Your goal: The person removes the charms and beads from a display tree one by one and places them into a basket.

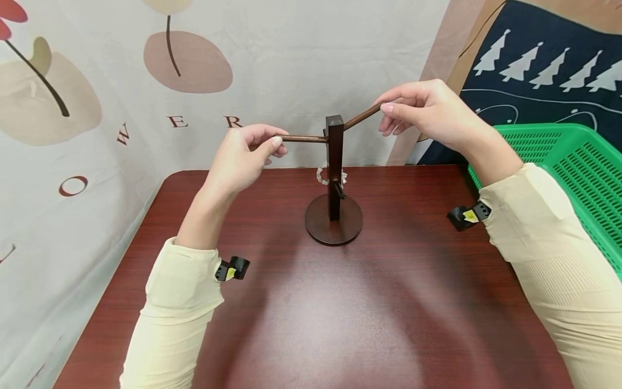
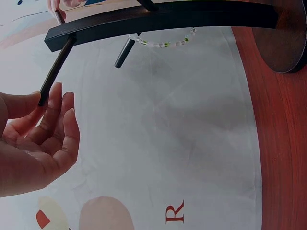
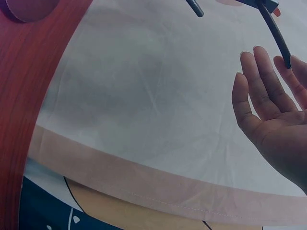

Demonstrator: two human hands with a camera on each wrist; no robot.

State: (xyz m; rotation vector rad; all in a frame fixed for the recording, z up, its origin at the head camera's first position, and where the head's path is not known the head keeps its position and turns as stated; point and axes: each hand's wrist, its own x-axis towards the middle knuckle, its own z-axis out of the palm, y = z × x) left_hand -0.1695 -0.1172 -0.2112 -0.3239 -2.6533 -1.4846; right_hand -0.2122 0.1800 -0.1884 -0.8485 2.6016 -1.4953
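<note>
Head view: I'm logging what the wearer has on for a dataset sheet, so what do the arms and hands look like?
Both arms wear long, pale cream ribbed sleeves, the left sleeve and the right sleeve. A small black device with a yellow mark sits at each wrist: left, right. The left hand and right hand are bare, without gloves.

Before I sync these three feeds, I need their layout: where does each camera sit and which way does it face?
Head: worn on the head, looking forward and down at the table and the wooden stand; both forearms, the left hand and the right hand show.
Left wrist: on that wrist, looking along the palm at the left rod and the bead bracelet; fingers show.
Right wrist: on that wrist, facing the backdrop cloth and the right rod; the palm shows.
All three share the stand.
</note>
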